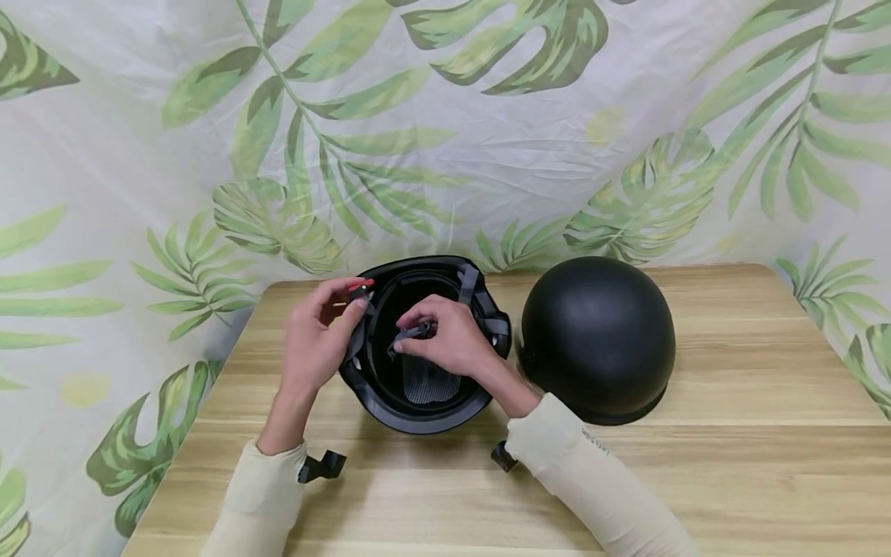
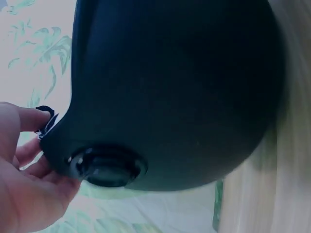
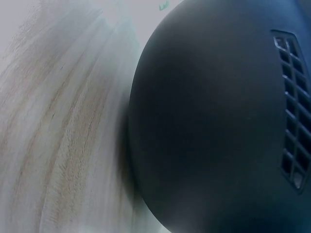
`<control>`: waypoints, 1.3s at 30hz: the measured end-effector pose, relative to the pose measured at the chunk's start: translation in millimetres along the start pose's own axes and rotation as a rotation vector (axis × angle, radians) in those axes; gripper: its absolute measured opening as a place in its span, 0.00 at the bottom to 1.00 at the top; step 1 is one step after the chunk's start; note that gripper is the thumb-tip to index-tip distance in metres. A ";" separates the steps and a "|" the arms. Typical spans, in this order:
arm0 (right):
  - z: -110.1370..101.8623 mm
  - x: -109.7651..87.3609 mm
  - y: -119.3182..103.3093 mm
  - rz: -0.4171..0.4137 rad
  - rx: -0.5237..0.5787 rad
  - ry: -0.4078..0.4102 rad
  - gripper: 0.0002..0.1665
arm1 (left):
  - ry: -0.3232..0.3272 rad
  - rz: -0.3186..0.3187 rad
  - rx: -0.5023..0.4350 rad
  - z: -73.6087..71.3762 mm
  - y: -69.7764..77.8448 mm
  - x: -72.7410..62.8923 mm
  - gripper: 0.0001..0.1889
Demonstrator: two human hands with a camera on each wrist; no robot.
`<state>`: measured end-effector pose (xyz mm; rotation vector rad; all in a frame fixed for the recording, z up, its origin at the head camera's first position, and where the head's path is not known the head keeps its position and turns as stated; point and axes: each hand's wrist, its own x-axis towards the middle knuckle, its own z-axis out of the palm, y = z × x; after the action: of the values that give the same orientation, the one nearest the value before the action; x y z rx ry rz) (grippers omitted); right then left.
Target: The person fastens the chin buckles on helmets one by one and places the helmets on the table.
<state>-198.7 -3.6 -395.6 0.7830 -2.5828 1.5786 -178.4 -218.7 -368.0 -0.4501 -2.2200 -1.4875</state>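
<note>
A black helmet (image 1: 418,424) lies upside down on the table, its hollow and grey straps facing up. At its left rim my left hand (image 1: 313,333) pinches a small black and red buckle (image 1: 360,289) between thumb and finger. My right hand (image 1: 448,336) is over the hollow, its thumb and fingers pinching a grey strap piece (image 1: 416,331). Below it shows a ribbed grey pad (image 1: 430,381). The left wrist view has the smooth outer shell (image 2: 180,97) and a round knob (image 2: 109,166) beside my left fingers. In the right wrist view the shell (image 3: 204,116) hides my right hand.
A second black helmet (image 1: 599,340) stands dome up, close to the right of the first. Both are on a wooden table (image 1: 752,433), with a leaf-patterned cloth (image 1: 487,147) hanging behind. Black camera mounts (image 1: 323,466) stick out at the sleeve cuffs.
</note>
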 end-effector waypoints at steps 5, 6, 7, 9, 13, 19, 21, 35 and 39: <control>0.6 -0.7 2.3 0.011 -0.006 0.030 0.08 | -0.082 -0.007 -0.094 12.6 -6.1 -2.4 0.13; 0.7 -0.6 2.4 0.014 0.002 0.030 0.07 | -0.088 -0.015 -0.093 13.6 -7.7 -3.1 0.13; 0.7 -0.5 2.6 0.017 0.009 0.030 0.06 | -0.090 -0.021 -0.084 14.2 -8.9 -3.6 0.12; 0.1 -0.4 2.8 0.022 0.025 0.031 0.05 | -0.082 -0.030 -0.060 14.7 -11.0 -4.1 0.12; -3.6 -0.1 0.8 0.023 0.064 0.035 0.05 | -0.072 -0.037 -0.003 15.0 -13.5 -4.2 0.12; -7.4 0.4 2.1 0.012 0.088 0.040 0.06 | -0.073 -0.033 0.026 16.2 -14.3 -5.1 0.12; -7.3 0.4 3.6 0.014 0.100 0.040 0.09 | -0.078 -0.032 0.034 16.4 -15.0 -5.3 0.12; -11.1 -1.9 3.1 0.055 0.248 -0.136 0.27 | -0.097 -0.026 0.076 15.4 -14.4 -5.7 0.11; -12.6 -1.7 2.5 0.057 0.270 -0.173 0.23 | -0.099 -0.020 0.080 14.8 -14.9 -5.8 0.11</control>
<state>-201.3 8.6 -391.9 0.9082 -2.5567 1.9910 -183.3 -210.7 -387.7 -0.4867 -2.3581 -1.4088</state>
